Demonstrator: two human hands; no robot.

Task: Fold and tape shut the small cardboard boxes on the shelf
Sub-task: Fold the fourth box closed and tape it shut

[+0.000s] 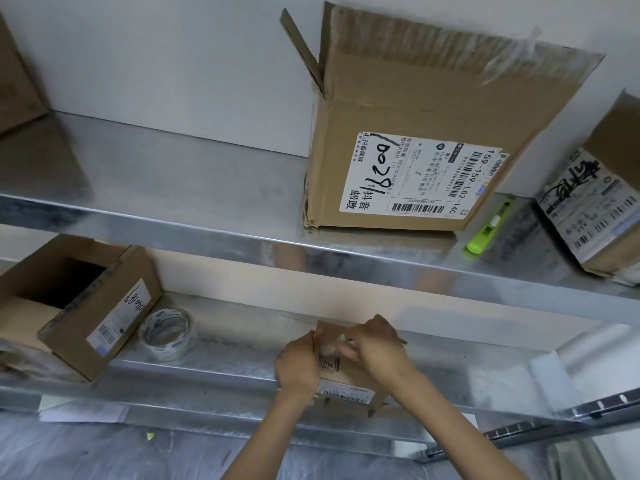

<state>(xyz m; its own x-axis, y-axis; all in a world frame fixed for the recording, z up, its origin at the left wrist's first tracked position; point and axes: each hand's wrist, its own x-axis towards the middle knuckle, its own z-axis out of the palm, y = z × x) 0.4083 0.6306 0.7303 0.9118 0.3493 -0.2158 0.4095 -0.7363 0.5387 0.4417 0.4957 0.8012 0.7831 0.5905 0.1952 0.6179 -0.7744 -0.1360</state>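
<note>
While left hand (298, 367) grips small box (346, 377), right hand (377, 344) meets tape (328, 348) — pinch or press unclear. Box slipping would wrinkle it.

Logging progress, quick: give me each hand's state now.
Left hand: grips the small box at its left side.
Right hand: pinches clear tape on the box top.

I see a plain white wall (156, 57) at the back, soft even light, no hard shadows. Galvanized metal racking fills the view. The upper shelf (173, 174) is shiny with blurry reflections. The lower shelf (242, 368) is the same metal, with a cream strip of wall behind it. Slotted rail (512, 434) lower right. Crinkled grey sheet (104, 452) along the bottom.
</note>
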